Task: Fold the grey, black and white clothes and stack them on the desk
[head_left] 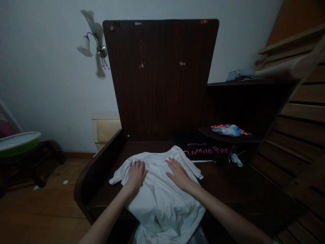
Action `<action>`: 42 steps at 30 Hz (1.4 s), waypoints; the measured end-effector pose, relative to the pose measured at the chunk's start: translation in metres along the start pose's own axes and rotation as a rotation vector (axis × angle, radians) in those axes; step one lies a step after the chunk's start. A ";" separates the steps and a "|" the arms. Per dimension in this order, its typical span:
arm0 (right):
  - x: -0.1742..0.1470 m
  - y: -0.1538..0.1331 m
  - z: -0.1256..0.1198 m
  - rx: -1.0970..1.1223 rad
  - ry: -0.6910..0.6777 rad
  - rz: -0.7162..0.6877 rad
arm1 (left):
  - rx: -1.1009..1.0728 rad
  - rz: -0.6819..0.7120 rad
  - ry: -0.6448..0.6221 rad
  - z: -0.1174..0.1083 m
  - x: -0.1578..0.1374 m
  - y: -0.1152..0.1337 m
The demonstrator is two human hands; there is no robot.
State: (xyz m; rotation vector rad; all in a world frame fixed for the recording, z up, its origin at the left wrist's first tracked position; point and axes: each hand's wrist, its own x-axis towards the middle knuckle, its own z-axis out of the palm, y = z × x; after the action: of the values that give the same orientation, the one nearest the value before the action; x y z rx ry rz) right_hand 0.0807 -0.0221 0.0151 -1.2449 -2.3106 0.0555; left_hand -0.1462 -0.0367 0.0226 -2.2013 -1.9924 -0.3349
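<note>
A white T-shirt (157, 189) lies spread over the dark wooden desk (218, 183), its lower part hanging over the front edge towards me. My left hand (137, 174) rests palm down on the left side of the shirt, fingers slightly bent and pointing away from me. On the right side my right hand (179, 174) lies flat on the cloth, its thumb apart from the fingers. Neither hand grips the fabric. One sleeve sticks out to each side of the shirt.
Behind the shirt lies a folded black garment with pink lettering (205, 149). A small shelf (215, 135) holds a plastic bag (227, 130). A tall dark panel (162, 78) rises at the back. Wooden slats (297, 125) stand right; a green basin (20, 145) sits left.
</note>
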 end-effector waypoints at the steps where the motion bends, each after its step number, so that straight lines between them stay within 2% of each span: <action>1: 0.001 0.004 0.005 -0.011 -0.036 0.041 | 0.012 -0.020 -0.022 0.006 -0.002 -0.003; 4: 0.005 0.016 0.013 -0.029 -0.122 0.139 | 0.006 -0.052 -0.139 0.012 -0.006 -0.016; 7: 0.001 0.018 0.016 -0.034 -0.165 0.176 | -0.004 0.010 -0.188 0.006 -0.005 -0.029; 10: -0.006 0.010 0.015 -0.031 -0.163 0.078 | 0.009 0.018 -0.153 -0.002 0.002 -0.034; 13: -0.007 0.002 0.012 -0.064 -0.103 0.048 | 0.065 -0.107 -0.069 -0.004 0.016 -0.027; 17: 0.005 0.002 0.014 -0.089 0.012 0.132 | 0.121 -0.247 0.070 0.004 0.034 -0.020; 22: 0.029 0.014 0.022 -0.058 0.038 0.265 | 0.113 -0.369 0.189 0.014 0.045 -0.033; 27: 0.048 0.024 0.030 -0.092 -0.025 0.385 | 0.130 -0.399 0.202 0.018 0.047 -0.044; 30: 0.052 0.025 0.036 -0.085 -0.072 0.491 | 0.129 -0.390 0.180 0.020 0.048 -0.046; 33: 0.053 0.027 0.040 -0.047 -0.087 0.529 | 0.101 -0.351 0.138 0.022 0.049 -0.049; 36: 0.054 0.033 0.039 0.067 0.000 0.508 | 0.029 -0.320 0.104 0.023 0.051 -0.054; 42: 0.056 0.049 0.039 0.597 0.316 0.403 | -0.094 -0.327 0.094 0.023 0.052 -0.060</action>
State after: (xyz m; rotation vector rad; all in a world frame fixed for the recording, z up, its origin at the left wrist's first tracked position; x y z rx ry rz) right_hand 0.0757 0.0586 -0.0087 -1.2587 -1.5763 0.5954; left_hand -0.2001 0.0256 0.0122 -1.8627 -2.3248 -0.5714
